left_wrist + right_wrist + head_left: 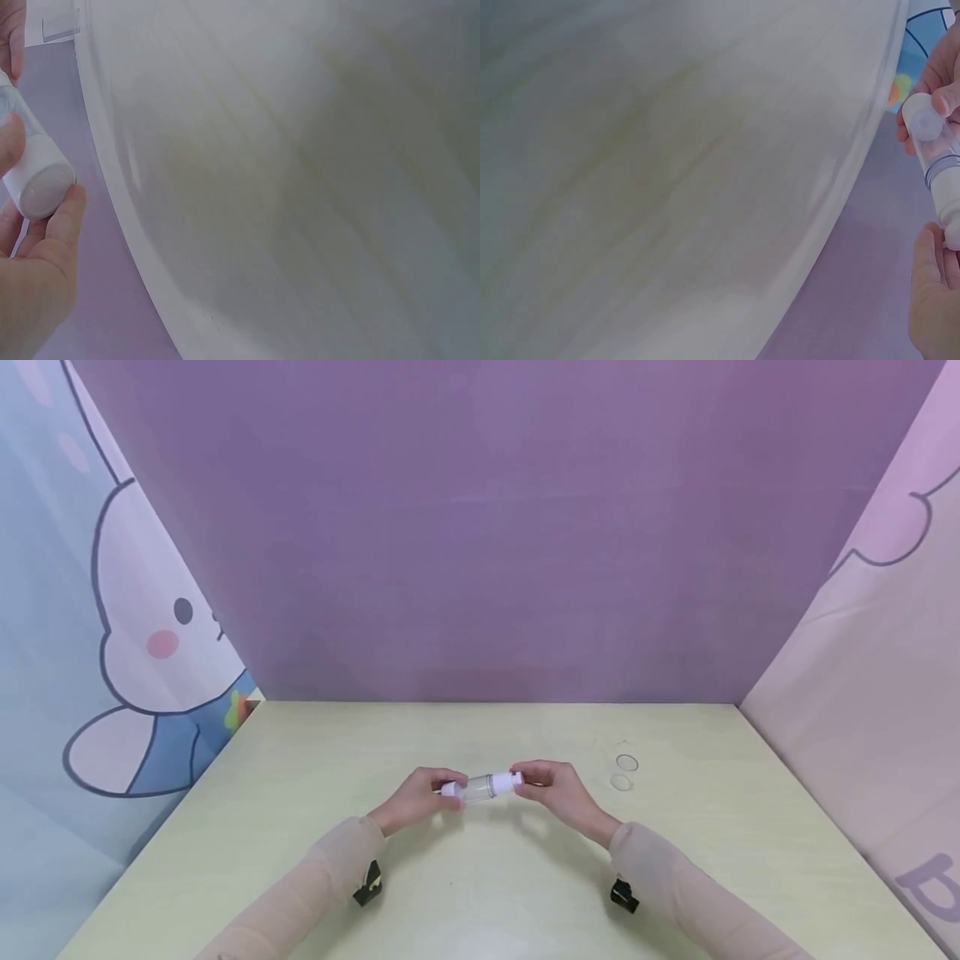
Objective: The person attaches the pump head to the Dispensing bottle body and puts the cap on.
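Observation:
Both hands hold a small clear bottle (477, 789) with white ends, sideways above the table. My left hand (420, 797) grips its white base, thumb and fingers around it; the left wrist view shows the round white bottom (47, 191). At the other end, my right hand (558, 791) pinches the white pump top (507, 782) between thumb and fingers. A dark ring runs around the bottle beside this white top (946, 187). In the right wrist view a round translucent piece (927, 124) shows at the left hand's end.
To the right of the right hand, a clear piece with round outlines (622, 782) is on the pale table (480, 885); its exact shape is hard to tell. A purple panel (480, 543) rises behind the table. Printed cloths (172, 635) hang at both sides.

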Available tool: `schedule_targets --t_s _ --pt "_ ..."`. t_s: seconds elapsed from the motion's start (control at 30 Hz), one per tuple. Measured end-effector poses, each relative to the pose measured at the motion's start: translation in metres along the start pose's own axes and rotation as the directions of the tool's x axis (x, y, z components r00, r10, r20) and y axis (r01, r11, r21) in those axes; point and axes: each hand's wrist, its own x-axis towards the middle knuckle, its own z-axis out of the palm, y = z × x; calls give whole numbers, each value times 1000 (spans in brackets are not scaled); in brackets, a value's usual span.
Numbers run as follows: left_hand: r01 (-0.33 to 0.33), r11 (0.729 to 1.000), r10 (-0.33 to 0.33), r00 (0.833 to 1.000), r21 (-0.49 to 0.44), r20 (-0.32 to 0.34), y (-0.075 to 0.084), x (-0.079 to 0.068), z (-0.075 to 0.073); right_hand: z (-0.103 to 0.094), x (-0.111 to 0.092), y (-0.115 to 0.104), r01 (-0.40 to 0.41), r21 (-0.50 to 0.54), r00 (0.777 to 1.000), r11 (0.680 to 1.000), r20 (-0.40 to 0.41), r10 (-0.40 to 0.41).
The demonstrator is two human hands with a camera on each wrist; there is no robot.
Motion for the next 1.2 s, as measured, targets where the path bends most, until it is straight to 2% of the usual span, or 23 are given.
schedule_targets --t_s 0.23,0.6,0.77,1.2 --pt "9 1000 -9 1000 2 -4 1 0 0 -1 2 5 24 -16 1000 1000 -1 -24" --pt "0 1000 0 1000 12 -1 0 -1 1 -1 1 5 -21 -33 999 999 -28 20" --pt "-7 1000 7 1000 19 2 1 0 1 -2 2 5 -5 -39 1000 999 -30 4" --pt "-21 1000 21 1000 -16 -1 8 -5 -1 -5 -3 -1 -9 -38 999 999 -43 7"
